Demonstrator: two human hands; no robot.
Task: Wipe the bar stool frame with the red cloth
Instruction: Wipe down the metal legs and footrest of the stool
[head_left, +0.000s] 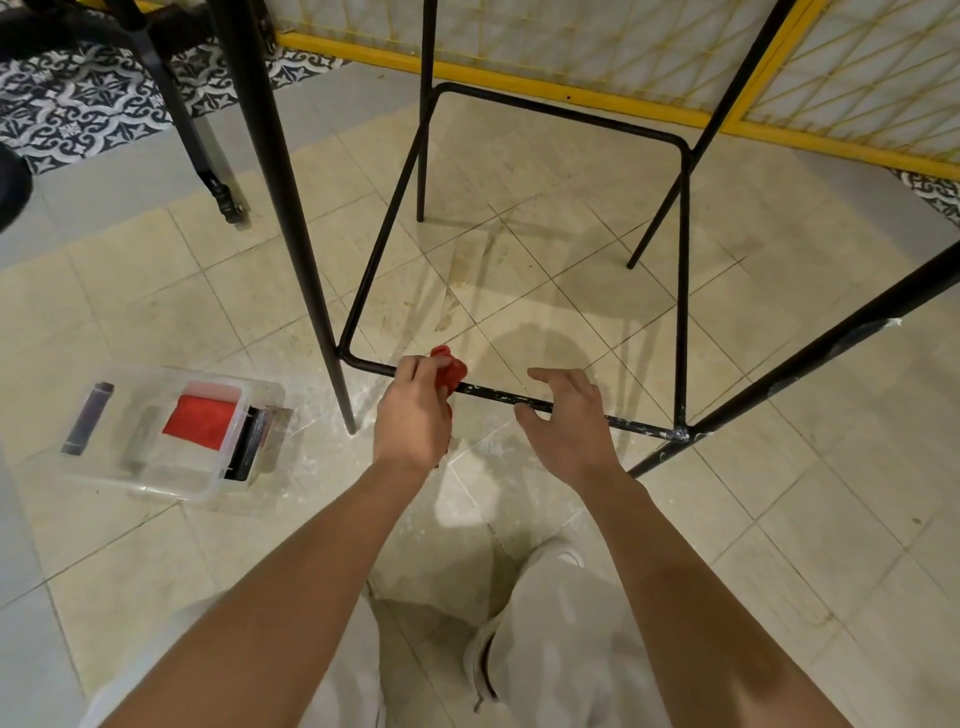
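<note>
Beige tiled floor (571, 260), scuffed and dusted white near the stool, with a yellow-framed mesh panel (519, 80) behind it. The bar stool frame (639, 425), thin black metal, stands directly in front of you. Its low footrest rail runs across just beyond your hands. The red cloth (451, 370) is bunched on top of that rail, toward its left end. Your left hand (413, 421) grips the cloth, fingers curled round it, against the bar. Your right hand (569, 415) hangs spread and relaxed over the same rail, further right, holding nothing. Whether its thumb touches the bar cannot be told. On the floor to your left is a clear plastic box (156, 486) with a folded red fabric (200, 426) and some dark items inside.
</note>
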